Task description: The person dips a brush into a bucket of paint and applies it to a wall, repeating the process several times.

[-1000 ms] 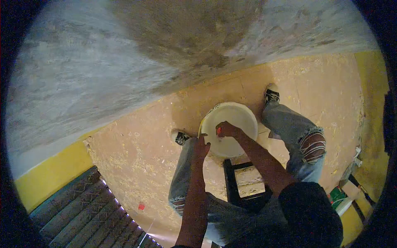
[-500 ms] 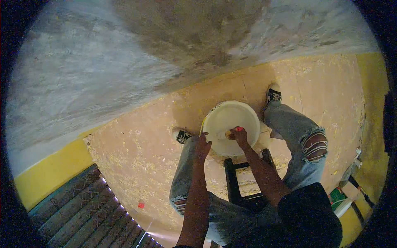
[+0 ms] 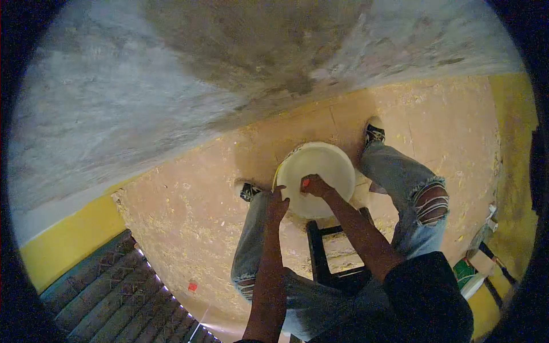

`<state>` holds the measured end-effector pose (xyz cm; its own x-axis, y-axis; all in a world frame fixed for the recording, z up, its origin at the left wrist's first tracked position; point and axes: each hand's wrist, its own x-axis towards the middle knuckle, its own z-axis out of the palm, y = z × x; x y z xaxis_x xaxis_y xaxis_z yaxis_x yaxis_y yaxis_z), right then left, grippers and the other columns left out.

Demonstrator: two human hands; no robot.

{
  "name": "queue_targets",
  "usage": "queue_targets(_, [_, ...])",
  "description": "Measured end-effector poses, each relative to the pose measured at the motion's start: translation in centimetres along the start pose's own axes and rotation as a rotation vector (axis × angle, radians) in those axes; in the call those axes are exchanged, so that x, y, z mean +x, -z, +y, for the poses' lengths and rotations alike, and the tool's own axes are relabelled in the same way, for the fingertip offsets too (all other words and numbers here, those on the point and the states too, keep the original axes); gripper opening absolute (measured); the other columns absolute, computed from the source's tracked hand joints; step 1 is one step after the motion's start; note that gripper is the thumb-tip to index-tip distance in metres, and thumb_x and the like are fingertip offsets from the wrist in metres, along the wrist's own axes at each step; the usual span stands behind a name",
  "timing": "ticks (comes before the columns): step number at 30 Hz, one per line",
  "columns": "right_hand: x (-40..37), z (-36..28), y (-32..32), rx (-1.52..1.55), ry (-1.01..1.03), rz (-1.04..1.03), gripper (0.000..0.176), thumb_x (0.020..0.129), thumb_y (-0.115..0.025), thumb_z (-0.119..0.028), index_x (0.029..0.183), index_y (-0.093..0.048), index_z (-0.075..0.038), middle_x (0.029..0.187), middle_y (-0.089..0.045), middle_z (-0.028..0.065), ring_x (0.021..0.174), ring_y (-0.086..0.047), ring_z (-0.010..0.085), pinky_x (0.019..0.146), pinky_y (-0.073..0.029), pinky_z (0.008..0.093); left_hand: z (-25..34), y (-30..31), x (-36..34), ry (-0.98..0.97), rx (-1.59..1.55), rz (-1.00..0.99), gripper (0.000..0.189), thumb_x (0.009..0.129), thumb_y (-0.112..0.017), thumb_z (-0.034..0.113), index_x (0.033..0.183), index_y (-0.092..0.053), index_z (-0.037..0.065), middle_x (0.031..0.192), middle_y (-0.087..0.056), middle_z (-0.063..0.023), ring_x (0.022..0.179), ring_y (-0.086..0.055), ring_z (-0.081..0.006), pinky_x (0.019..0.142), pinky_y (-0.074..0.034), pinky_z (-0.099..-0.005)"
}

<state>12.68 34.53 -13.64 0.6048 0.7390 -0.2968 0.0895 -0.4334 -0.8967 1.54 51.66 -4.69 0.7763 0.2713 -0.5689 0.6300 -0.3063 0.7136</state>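
A round white bucket (image 3: pixel 331 163) with pale liquid inside stands on the floor between my feet. At its left rim is my left hand (image 3: pixel 278 201), fingers hooked over the edge. My right hand (image 3: pixel 320 187) reaches over the bucket's opening, closed around a red-handled paintbrush (image 3: pixel 306 183). Only the red part shows clearly; the brush's working end is hidden below the hand.
A black stool frame (image 3: pixel 320 251) stands between my legs, just behind the bucket. Ahead rises a grey wall (image 3: pixel 114 114) with a dark brown patch. A red scrap (image 3: pixel 193 287) lies on the floor (image 3: pixel 171 228). To the right sits a green-and-white box (image 3: pixel 466 274).
My right hand has moved left inside the bucket's opening and turned, so the brush's pale end no longer shows. My left hand stays at the rim. The view has shifted slightly.
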Motion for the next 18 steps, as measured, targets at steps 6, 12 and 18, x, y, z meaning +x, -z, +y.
queue_targets(6, [1.1,0.2,1.0,0.177,-0.051,-0.23,0.024,0.07,-0.074,-0.027,0.075,-0.063,-0.006,0.066,-0.06,0.0068,0.064,-0.06,0.0197,0.061,-0.049,0.0372,1.1,0.1,-0.5,0.138,0.105,-0.032,0.054,0.077,-0.064,0.013,0.125,-0.04,0.016,0.114,-0.054,-0.0281,0.106,-0.054,-0.045,0.085,-0.044,-0.0509])
queue_targets(12, [-6.1,-4.8,3.0,0.882,-0.251,0.38,0.013,0.079,-0.069,-0.01,0.088,-0.066,-0.002,0.073,-0.063,0.0067,0.066,-0.062,0.0159,0.065,-0.055,0.0302,3.0,0.1,-2.4,0.044,-0.33,-0.037,0.041,0.085,-0.057,0.012,0.123,-0.043,0.01,0.11,-0.056,-0.0225,0.1,-0.056,-0.0368,0.087,-0.044,-0.0429])
queue_targets(18, [-13.3,-10.2,4.8,0.934,-0.183,0.708,0.023,0.082,-0.067,-0.011,0.1,-0.061,0.002,0.09,-0.064,0.0114,0.076,-0.065,0.0211,0.071,-0.058,0.0348,11.7,3.1,-8.9,-0.071,-0.448,0.249,0.025,0.089,-0.054,0.015,0.113,-0.051,0.009,0.105,-0.057,-0.0086,0.1,-0.053,-0.0205,0.087,-0.041,-0.0321])
